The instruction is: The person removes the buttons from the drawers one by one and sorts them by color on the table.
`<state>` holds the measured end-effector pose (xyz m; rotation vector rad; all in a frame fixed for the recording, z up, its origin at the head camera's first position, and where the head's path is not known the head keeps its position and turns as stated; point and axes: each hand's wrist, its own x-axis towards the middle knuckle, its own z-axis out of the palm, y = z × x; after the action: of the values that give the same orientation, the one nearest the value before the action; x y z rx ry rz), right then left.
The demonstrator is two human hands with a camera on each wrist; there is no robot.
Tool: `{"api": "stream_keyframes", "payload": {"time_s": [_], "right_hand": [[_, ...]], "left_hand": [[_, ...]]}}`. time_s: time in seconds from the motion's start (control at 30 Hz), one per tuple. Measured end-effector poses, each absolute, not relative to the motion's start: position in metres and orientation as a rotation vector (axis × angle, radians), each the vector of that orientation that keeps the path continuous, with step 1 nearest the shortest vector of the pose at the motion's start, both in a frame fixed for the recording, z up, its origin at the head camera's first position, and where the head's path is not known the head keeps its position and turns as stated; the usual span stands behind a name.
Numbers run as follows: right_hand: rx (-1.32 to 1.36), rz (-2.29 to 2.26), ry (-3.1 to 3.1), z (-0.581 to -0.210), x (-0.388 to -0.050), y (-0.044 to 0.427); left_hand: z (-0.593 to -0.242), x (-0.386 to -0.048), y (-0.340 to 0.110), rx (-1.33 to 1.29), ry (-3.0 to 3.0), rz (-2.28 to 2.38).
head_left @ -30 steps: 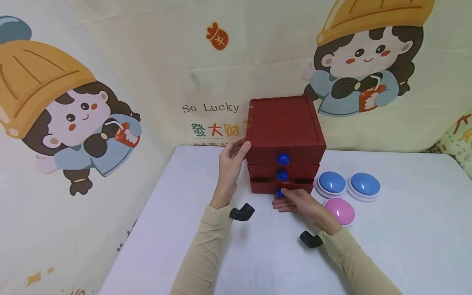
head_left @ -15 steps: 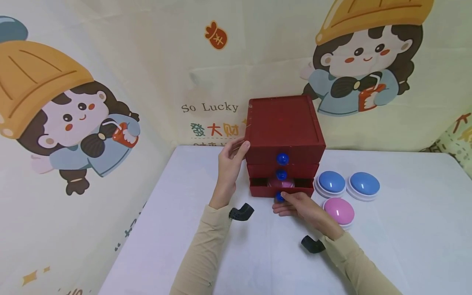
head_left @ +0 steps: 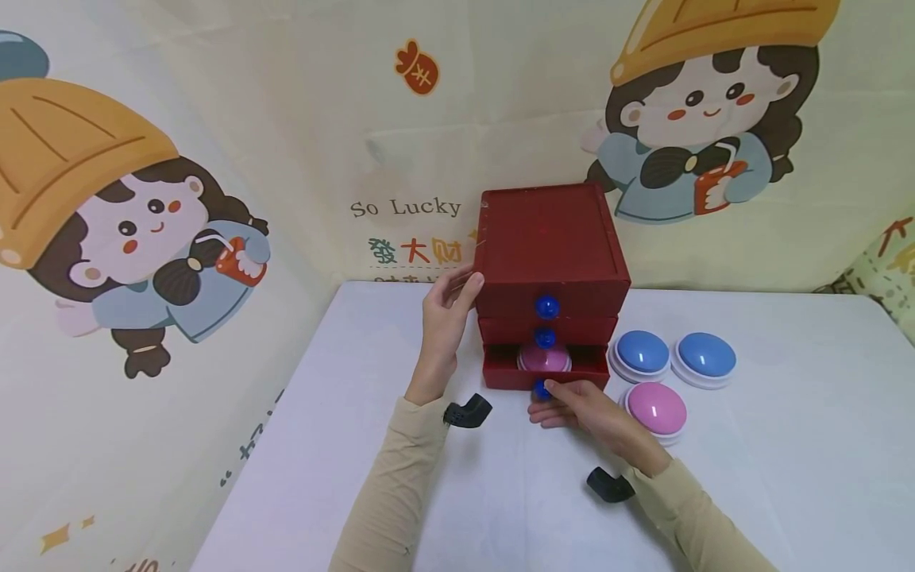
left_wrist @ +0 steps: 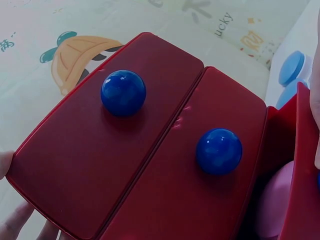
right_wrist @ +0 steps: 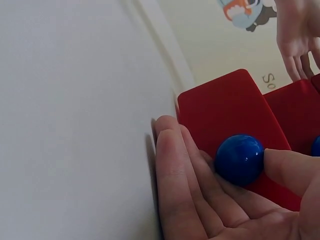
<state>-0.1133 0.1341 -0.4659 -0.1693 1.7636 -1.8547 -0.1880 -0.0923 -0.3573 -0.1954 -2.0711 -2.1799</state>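
Observation:
A dark red drawer cabinet (head_left: pixel 550 234) with blue round knobs stands near the back of the table. My left hand (head_left: pixel 445 326) rests against its left side, thumb at the front corner; in the left wrist view the fingers (left_wrist: pixel 17 220) lie along the side. With thumb and fingers my right hand (head_left: pixel 589 409) pinches the lowest drawer's blue knob (right_wrist: pixel 240 160). That bottom drawer (head_left: pixel 511 380) is pulled partly out, and a pink dome-topped button (head_left: pixel 545 357) with a white base shows inside it. Both drawers above (left_wrist: pixel 80 145) are closed.
Right of the cabinet on the white table (head_left: pixel 801 445) sit two blue dome-topped buttons, the nearer-left one (head_left: pixel 643 351) and the farther-right one (head_left: pixel 706 354). A pink button (head_left: pixel 658 408) lies before them, beside my right wrist. A patterned cloth (head_left: pixel 322 143) hangs behind.
My right hand has drawn the bottom drawer toward me by its knob, and the pink button inside has come into sight. The left hand has stayed at the cabinet's side.

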Motion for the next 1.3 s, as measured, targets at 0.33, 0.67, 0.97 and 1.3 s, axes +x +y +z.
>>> {"api": "stream_keyframes", "payload": {"time_s": [0.33,0.67,0.97,1.3], "right_hand": [[-0.144,-1.847,1.758,-0.465,-0.106,0.133],[-0.17,-1.849,1.743,-0.464,-0.096,0.133],[-0.168,-1.842,1.746,-0.463,-0.091,0.132],[-0.205,-1.827,1.739,-0.464,-0.085,0.133]], "left_hand": [[-0.359,-0.188,-0.093,-0.215,-2.052,-2.177],[-0.359,-0.188,-0.093,-0.222,-2.055,-2.165],[-0.361,-0.189,-0.093,-0.22,-2.073,-2.166],[-0.361,-0.189,-0.094,-0.226,-2.073,-2.157]]}}
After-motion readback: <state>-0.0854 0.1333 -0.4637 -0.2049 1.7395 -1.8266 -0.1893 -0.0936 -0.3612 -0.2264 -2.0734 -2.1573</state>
